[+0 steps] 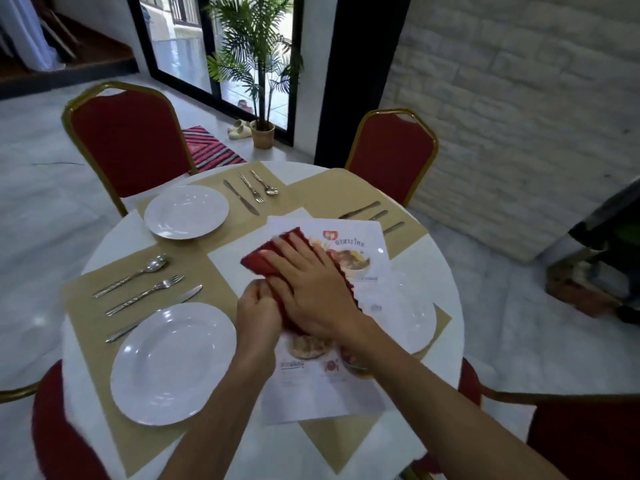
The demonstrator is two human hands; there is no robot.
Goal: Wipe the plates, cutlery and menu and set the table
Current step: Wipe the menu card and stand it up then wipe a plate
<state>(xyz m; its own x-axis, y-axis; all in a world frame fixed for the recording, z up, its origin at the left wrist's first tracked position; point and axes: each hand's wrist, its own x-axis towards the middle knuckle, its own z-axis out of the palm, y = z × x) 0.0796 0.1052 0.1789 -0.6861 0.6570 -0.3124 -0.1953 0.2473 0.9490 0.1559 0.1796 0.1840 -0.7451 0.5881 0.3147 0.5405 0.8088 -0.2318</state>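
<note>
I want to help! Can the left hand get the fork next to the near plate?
Probably yes. The left hand only pinches the edge of the menu, and the fork lies close to its left, just past a flat knife. It must let go first.

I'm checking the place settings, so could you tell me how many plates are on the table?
3: a far-left plate, a near-left plate, and a right plate partly under the menu. The menu may hide another.
</note>
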